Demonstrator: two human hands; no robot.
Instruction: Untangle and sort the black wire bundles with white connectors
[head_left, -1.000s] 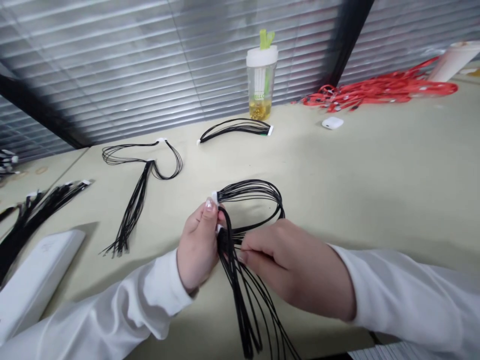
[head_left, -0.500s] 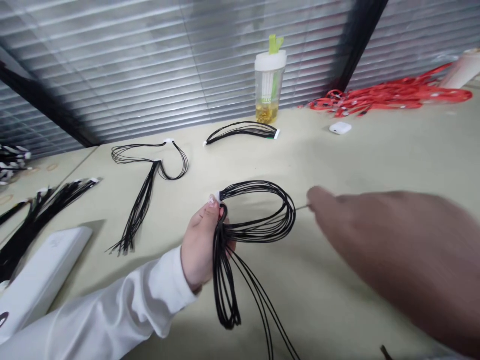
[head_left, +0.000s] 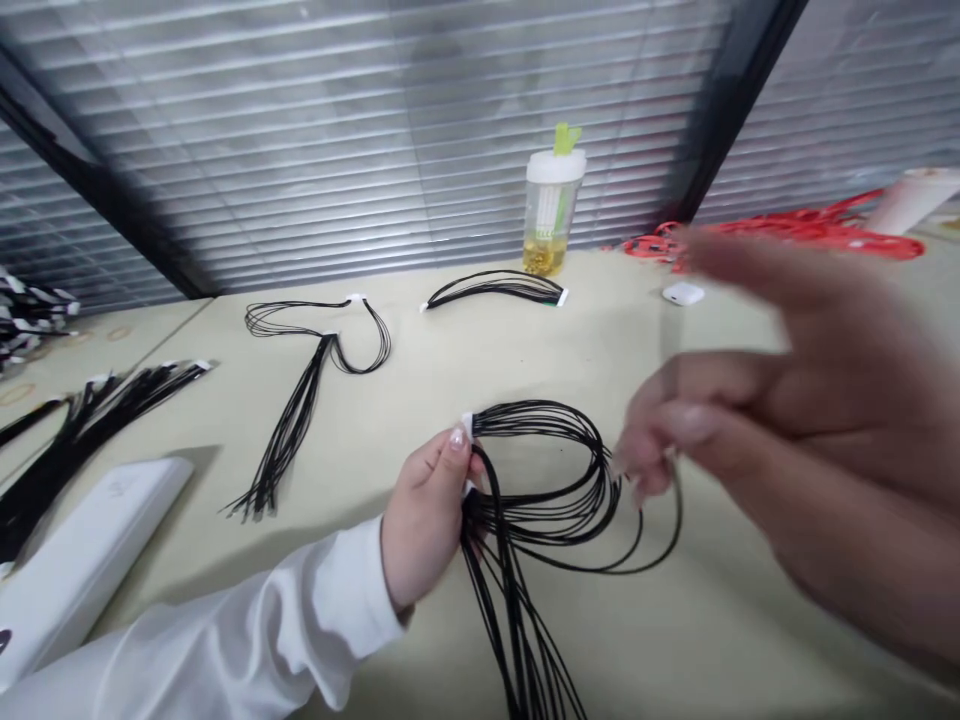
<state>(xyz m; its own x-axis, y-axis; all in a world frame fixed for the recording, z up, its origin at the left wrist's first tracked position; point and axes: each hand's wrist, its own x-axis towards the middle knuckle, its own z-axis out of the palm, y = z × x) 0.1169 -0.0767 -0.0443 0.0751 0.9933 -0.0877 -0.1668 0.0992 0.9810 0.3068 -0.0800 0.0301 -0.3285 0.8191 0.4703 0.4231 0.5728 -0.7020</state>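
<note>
My left hand [head_left: 431, 505] is closed on a black wire harness [head_left: 551, 520], its thumb against a white connector [head_left: 468, 428]. From there the wires bend right in a wide loop and come back to a second white piece under my fingers; loose lengths hang down past the lower picture edge. My right hand [head_left: 742, 430], blurred, is at the right side of the loop. Its thumb and other fingers are pinched where two black wires [head_left: 679, 510] rise, while the index finger points out. Above the pinch is a faint blurred strip that I cannot make out.
Another harness [head_left: 300, 410] lies behind my left arm, and a short one [head_left: 495, 287] by a drink bottle [head_left: 553, 215]. Wire bundles [head_left: 97, 430] and a white box-like device [head_left: 105, 540] are left. A white case [head_left: 683, 294] and red cables [head_left: 810, 232] lie back right.
My right hand has moved left to the harness loop, its index finger now raised. Two wires now stand out from the loop toward its fingers. The view has shifted slightly.
</note>
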